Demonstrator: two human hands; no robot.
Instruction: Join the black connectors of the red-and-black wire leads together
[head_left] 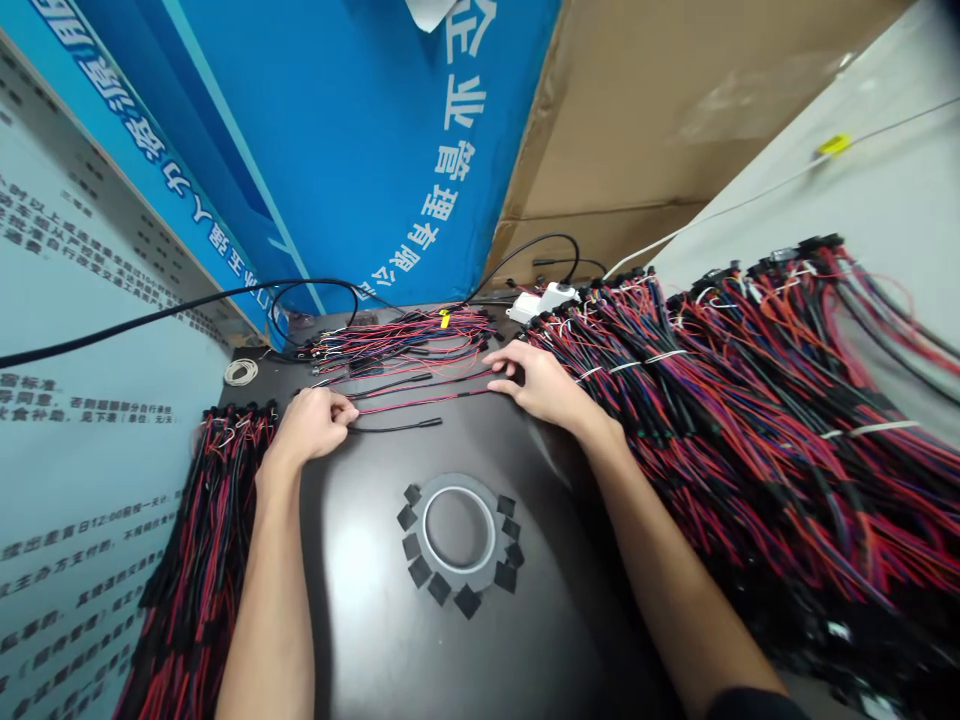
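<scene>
One head-worn camera looks forward and down from close above the bench, facing the blue panel beyond it.

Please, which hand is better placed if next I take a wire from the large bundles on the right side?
Probably the right hand: it is beside the large bundles; the left hand is farther, pinching a red cable.

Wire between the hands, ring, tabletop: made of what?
Wire: probably plastic-insulated, judging by its red-and-dark colouring; finish too small to judge. Ring: perhaps plastic or card, matte grey, showing little glare. Tabletop: possibly laminate, satin, from its soft glare.
</scene>
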